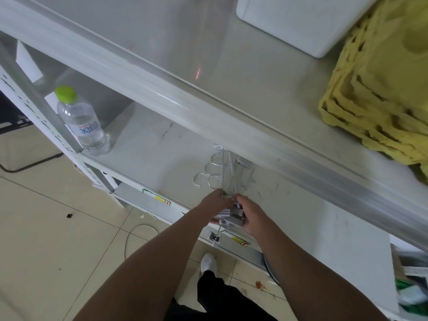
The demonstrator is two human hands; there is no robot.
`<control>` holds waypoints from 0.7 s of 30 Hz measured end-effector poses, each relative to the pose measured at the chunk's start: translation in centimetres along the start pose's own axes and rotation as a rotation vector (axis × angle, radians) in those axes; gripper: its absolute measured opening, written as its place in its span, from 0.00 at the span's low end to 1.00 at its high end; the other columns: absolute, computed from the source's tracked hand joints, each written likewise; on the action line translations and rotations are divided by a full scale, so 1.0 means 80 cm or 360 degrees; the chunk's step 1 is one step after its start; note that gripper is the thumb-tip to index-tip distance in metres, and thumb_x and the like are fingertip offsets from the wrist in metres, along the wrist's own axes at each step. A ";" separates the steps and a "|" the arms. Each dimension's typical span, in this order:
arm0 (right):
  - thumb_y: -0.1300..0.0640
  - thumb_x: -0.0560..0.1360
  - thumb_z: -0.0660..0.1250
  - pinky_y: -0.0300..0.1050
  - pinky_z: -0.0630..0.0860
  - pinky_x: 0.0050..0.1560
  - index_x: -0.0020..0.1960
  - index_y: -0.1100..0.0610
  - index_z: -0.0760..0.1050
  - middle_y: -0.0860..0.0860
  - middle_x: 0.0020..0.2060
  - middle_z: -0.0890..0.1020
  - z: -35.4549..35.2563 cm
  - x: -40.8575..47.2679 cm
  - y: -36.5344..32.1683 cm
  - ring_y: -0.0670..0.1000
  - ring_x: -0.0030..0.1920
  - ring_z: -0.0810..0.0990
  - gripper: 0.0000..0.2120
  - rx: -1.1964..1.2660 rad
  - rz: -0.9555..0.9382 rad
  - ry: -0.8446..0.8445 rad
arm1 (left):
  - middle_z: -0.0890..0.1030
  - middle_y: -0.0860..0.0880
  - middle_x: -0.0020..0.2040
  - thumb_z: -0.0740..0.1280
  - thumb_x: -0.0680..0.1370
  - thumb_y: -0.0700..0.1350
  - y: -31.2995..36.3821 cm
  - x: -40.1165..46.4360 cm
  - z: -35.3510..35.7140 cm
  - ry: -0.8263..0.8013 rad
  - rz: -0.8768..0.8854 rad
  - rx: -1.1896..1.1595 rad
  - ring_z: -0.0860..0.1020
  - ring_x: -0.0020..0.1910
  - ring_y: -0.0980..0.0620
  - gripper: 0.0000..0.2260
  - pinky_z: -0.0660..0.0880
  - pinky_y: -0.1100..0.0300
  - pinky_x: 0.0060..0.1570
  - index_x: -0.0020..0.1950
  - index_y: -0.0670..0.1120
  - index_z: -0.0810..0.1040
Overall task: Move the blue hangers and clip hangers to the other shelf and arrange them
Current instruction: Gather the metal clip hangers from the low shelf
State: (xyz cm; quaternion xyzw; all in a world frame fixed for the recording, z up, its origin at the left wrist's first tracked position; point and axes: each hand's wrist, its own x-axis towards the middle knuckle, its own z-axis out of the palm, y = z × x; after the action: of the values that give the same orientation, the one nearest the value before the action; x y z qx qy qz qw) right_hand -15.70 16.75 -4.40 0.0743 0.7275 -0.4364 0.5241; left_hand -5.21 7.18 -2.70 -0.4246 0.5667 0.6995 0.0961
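A bundle of metal clip hangers (222, 179) lies on the lower white shelf (162, 149), its wire hooks fanned out to the left and its far end hidden under the upper shelf's edge. My left hand (214, 205) grips the near end of the bundle from the left. My right hand (249, 215) holds the stacked clips (234, 216) from the right, at the shelf's front edge. One clip (215, 238) hangs down below my hands. No blue hangers are visible.
A water bottle with a green cap (80, 121) stands at the lower shelf's left corner. The upper shelf (208, 54) carries a white box (301, 22) and stacked yellow egg trays (382, 89). A cable (136, 230) lies on the tiled floor.
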 end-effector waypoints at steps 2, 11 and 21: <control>0.48 0.71 0.72 0.60 0.82 0.47 0.56 0.60 0.79 0.61 0.50 0.85 0.005 0.002 0.000 0.63 0.51 0.84 0.19 -0.0006 -0.0019 0.0057 | 0.81 0.45 0.50 0.68 0.75 0.52 0.002 -0.001 0.001 0.0019 0.0019 0.0002 0.82 0.44 0.47 0.14 0.83 0.50 0.44 0.57 0.48 0.74; 0.46 0.66 0.74 0.52 0.79 0.35 0.52 0.58 0.80 0.63 0.45 0.85 0.016 -0.014 -0.007 0.63 0.40 0.84 0.20 0.0208 -0.0132 0.0108 | 0.80 0.39 0.42 0.69 0.75 0.45 0.024 -0.023 0.003 0.0146 0.0283 0.0041 0.78 0.37 0.45 0.07 0.80 0.43 0.45 0.48 0.43 0.76; 0.51 0.69 0.75 0.47 0.79 0.30 0.44 0.56 0.80 0.57 0.34 0.84 0.005 -0.069 -0.033 0.56 0.29 0.84 0.10 0.0487 -0.0343 0.0264 | 0.79 0.41 0.44 0.69 0.75 0.45 0.061 -0.059 0.011 0.0050 0.0450 0.0038 0.77 0.38 0.46 0.13 0.71 0.59 0.30 0.55 0.40 0.75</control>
State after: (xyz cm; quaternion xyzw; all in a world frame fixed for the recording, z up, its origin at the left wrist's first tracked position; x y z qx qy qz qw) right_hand -14.54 16.79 1.59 0.1105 0.6971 -0.5879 0.3954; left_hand -5.72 7.96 4.08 -0.3502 0.6305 0.6926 -0.0072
